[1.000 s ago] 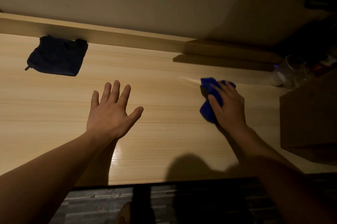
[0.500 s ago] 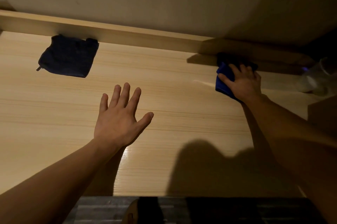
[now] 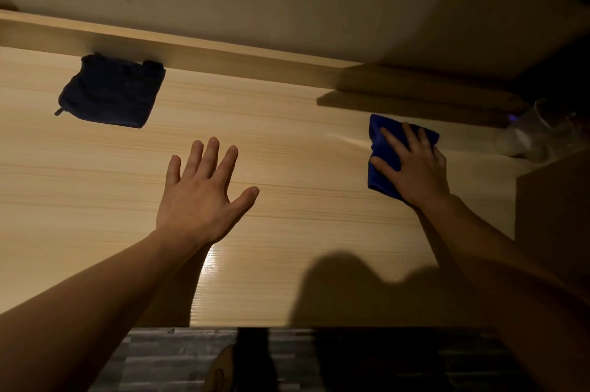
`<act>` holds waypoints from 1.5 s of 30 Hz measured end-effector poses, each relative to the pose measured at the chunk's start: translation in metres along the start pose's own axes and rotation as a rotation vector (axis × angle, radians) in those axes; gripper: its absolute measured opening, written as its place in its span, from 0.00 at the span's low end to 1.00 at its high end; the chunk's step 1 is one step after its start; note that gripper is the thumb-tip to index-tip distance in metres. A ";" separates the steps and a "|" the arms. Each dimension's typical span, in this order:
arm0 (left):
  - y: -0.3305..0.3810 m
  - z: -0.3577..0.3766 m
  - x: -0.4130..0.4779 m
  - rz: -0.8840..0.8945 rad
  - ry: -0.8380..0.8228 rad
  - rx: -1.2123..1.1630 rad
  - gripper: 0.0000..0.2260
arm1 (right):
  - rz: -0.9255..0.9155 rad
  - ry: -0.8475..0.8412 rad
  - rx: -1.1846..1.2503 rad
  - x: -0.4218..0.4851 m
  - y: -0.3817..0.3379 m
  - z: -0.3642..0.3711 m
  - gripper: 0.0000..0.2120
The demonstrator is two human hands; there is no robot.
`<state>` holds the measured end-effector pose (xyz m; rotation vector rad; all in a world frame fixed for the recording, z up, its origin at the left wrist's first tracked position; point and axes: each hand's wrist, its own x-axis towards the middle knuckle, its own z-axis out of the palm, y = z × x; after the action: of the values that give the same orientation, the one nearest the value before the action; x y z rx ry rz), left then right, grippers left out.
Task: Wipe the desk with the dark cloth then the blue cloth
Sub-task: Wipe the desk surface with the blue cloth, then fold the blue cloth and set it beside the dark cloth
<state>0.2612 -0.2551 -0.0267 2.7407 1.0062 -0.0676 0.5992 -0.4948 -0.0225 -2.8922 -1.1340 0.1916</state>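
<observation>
The light wooden desk (image 3: 287, 149) fills the view. A dark cloth (image 3: 111, 91) lies flat at the back left, against the raised back ledge, with no hand on it. My right hand (image 3: 413, 168) presses flat on a bright blue cloth (image 3: 380, 149) at the right of the desk, fingers spread over it. The cloth's near half is hidden under the palm. My left hand (image 3: 201, 196) rests palm down on the bare desk in the middle, fingers straight and spread, holding nothing.
A clear glass (image 3: 536, 129) lies on its side at the far right, just beyond the blue cloth. A brown box (image 3: 555, 216) stands at the right edge. The back ledge (image 3: 223, 53) and wall bound the desk; its front edge is near me.
My right hand has slid the blue cloth back from the rear ledge toward me. One second ago it was also nearer me. My left hand and the dark cloth have stayed put.
</observation>
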 end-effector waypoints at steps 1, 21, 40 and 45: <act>0.000 0.000 0.000 0.002 0.003 0.000 0.41 | -0.003 -0.003 0.001 -0.009 0.000 0.001 0.39; 0.000 -0.004 -0.004 0.037 0.006 -0.015 0.42 | 0.034 0.011 0.074 -0.199 -0.007 0.027 0.34; 0.091 -0.078 -0.191 -0.383 -0.544 -1.849 0.21 | -0.225 0.077 0.168 -0.294 -0.175 -0.075 0.30; 0.059 -0.116 -0.216 -0.487 -0.501 -2.178 0.19 | -0.323 0.026 0.186 -0.302 -0.244 -0.106 0.36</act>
<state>0.1305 -0.4099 0.1235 0.4522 0.6591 0.1647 0.2284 -0.5183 0.1314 -2.5025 -1.4684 0.2335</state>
